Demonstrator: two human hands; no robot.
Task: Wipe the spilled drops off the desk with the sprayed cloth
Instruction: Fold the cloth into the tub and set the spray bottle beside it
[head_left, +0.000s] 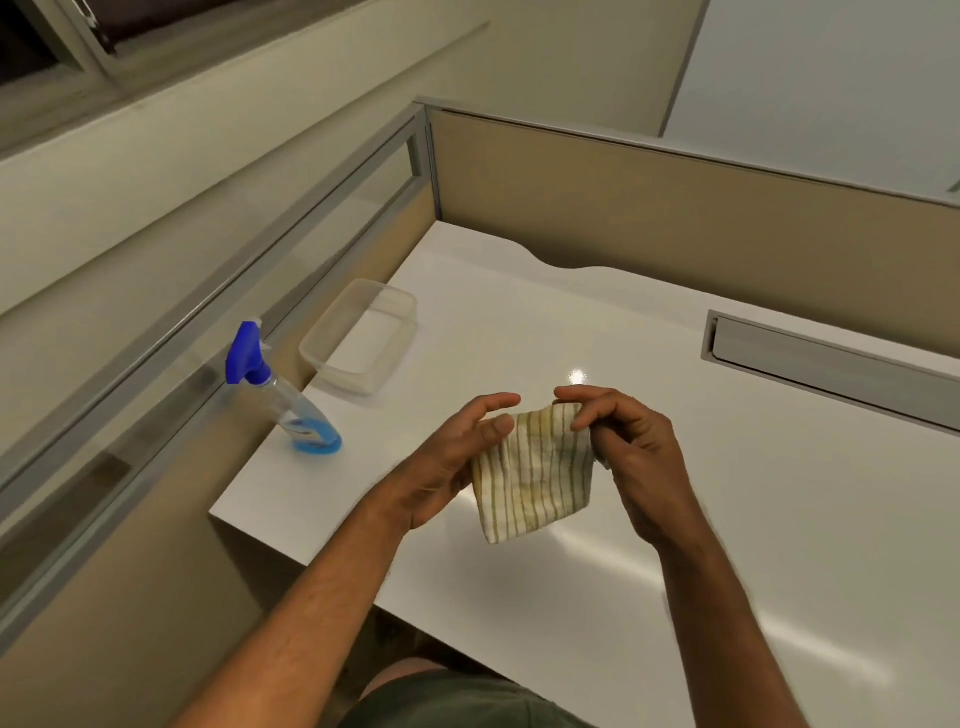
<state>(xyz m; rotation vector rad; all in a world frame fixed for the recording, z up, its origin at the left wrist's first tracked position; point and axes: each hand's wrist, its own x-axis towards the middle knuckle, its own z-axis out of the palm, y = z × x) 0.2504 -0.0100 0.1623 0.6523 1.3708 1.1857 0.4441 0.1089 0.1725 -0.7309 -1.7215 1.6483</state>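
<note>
A small cream cloth with green stripes hangs folded above the white desk, held between both hands. My right hand pinches its upper right corner with thumb and fingers. My left hand touches the cloth's left edge with its thumb, fingers spread and curved. A spray bottle with a blue trigger head and blue liquid stands near the desk's left edge, apart from both hands. I cannot make out any drops on the glossy surface.
A clear plastic container sits at the back left of the desk. A grey cable slot is set into the desk at the right. Beige partition panels wall the back and left sides.
</note>
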